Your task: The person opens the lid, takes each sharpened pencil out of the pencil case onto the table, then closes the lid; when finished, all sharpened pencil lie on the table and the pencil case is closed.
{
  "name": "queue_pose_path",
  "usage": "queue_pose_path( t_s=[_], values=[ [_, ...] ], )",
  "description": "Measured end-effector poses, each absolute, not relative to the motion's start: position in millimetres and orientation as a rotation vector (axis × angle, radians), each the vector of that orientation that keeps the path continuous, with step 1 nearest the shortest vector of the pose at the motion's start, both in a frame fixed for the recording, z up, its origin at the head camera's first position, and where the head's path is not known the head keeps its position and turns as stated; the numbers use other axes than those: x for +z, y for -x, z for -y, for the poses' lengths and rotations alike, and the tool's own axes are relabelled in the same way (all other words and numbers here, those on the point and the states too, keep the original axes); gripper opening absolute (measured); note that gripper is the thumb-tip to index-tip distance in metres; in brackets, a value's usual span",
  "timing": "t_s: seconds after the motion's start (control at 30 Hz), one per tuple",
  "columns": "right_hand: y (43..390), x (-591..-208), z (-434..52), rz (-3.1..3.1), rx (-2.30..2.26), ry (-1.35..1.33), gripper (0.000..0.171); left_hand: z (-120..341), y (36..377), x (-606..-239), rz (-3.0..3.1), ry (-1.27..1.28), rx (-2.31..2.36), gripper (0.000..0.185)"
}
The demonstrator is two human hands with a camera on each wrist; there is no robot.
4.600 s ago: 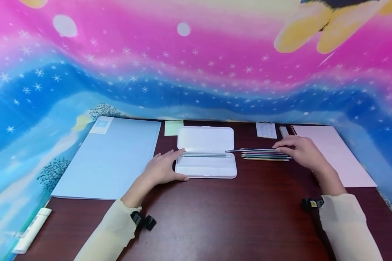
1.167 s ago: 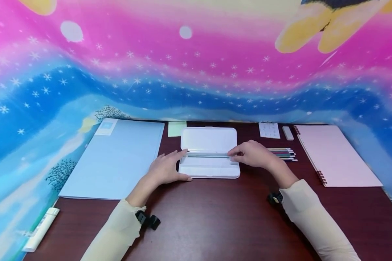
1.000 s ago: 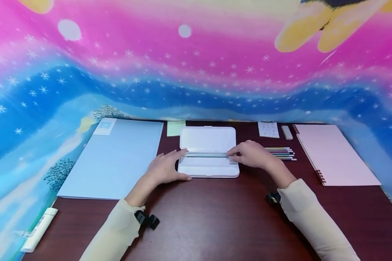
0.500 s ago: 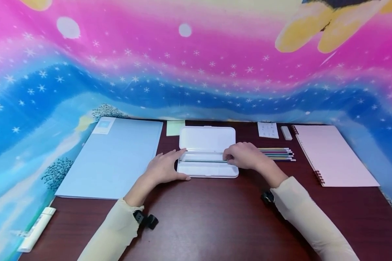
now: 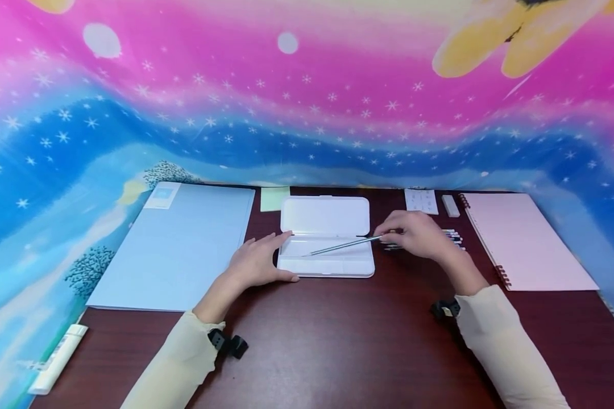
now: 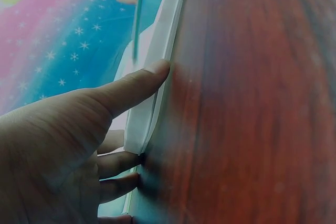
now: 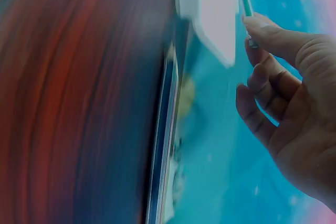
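Note:
In the head view a white pencil case (image 5: 337,267) lies on the table, its lid (image 5: 324,216) folded back. My left hand (image 5: 254,260) holds the case's left end, thumb at the front edge and fingers spread toward the hinge. The left wrist view shows that thumb (image 6: 139,85) on the case's side. Between thumb and fingertips, my right hand (image 5: 414,233) pinches a green pencil (image 5: 343,245) near its eraser end. The pencil slants over the case, point down-left; whether the point touches the case I cannot tell. Several pencils (image 5: 454,238) lie partly hidden behind my right hand.
A blue folder (image 5: 179,250) lies left, a pink spiral notebook (image 5: 527,244) right. Along the back are a green sticky note (image 5: 274,199), a printed paper (image 5: 421,201) and an eraser (image 5: 451,205). A white tube (image 5: 58,359) lies front left.
Earlier the right hand held a dark pencil above the loose pencils, then reached into the case. It has since moved right, raising the green pencil's eraser end. The left hand stays put.

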State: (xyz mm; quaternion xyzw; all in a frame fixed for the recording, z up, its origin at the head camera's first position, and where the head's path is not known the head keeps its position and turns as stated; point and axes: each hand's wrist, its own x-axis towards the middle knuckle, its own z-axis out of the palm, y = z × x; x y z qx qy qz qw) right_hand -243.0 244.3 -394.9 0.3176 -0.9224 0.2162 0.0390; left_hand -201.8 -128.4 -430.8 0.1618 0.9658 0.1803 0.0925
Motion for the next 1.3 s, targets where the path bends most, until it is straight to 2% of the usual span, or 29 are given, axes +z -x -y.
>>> queue_pose_path(
  t_s=[0.6, 0.9, 1.3],
  values=[
    [215.1, -397.0, -362.7, 2.867, 0.635, -0.531, 0.013, 130.6, 202.5, -427.1, -2.876, -0.492, 0.529, 0.105],
    [221.1, -407.3, -388.1, 3.061, 0.770, -0.318, 0.015, 130.2, 201.8, -429.1, -2.867, -0.502, 0.527, 0.103],
    [223.2, -412.6, -402.7, 3.157, 0.732, -0.275, 0.013, 128.3, 201.7, -429.8, -2.868, -0.503, 0.530, 0.103]
  ],
)
